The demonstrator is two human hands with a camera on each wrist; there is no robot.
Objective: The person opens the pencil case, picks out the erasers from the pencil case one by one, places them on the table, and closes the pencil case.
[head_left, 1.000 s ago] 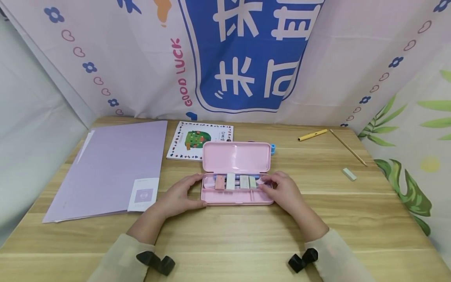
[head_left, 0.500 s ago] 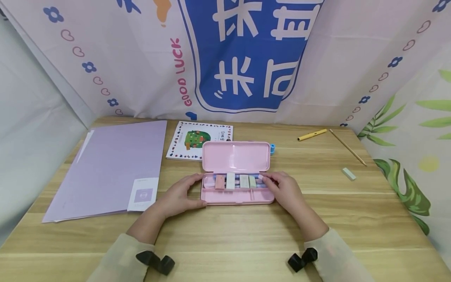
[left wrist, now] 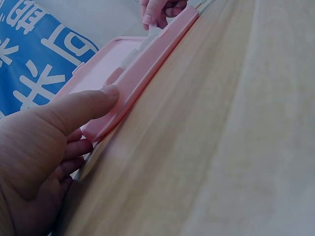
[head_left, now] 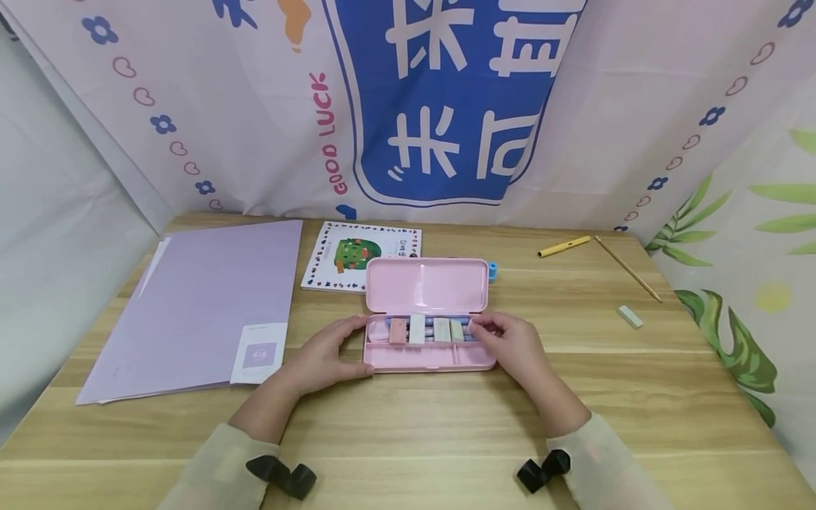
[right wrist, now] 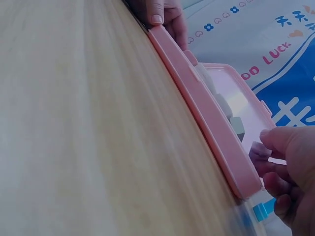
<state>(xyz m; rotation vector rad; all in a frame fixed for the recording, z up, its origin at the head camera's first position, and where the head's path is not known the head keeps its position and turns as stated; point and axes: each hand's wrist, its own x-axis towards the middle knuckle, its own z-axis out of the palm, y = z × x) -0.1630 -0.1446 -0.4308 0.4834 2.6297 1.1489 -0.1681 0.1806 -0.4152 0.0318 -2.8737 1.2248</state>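
A pink pencil case (head_left: 408,356) lies with its lid raised, pencils in its back compartment. Across them sit a pink eraser (head_left: 398,331), a white eraser (head_left: 417,329), a grey-white eraser (head_left: 442,329) and a pale green eraser (head_left: 456,330). My left hand (head_left: 325,358) holds the case's left end, thumb at the front corner and fingers along the side. At the other end, my right hand (head_left: 515,346) pinches a small pale purple eraser (right wrist: 259,151) between thumb and fingers, over the back compartment; the fingers partly hide it.
Left of the case lie a large purple folder (head_left: 217,297) and a picture book (head_left: 325,273). A blue object (head_left: 493,271) shows behind the lid. Toward the right are a yellow pen (head_left: 564,246), a thin wooden stick (head_left: 627,268) and a loose eraser (head_left: 630,316). A printed curtain (head_left: 593,142) hangs behind.
My right fingers and thumb have shifted slightly around the small eraser at the case's right end. The left hand and the case stay where they were.
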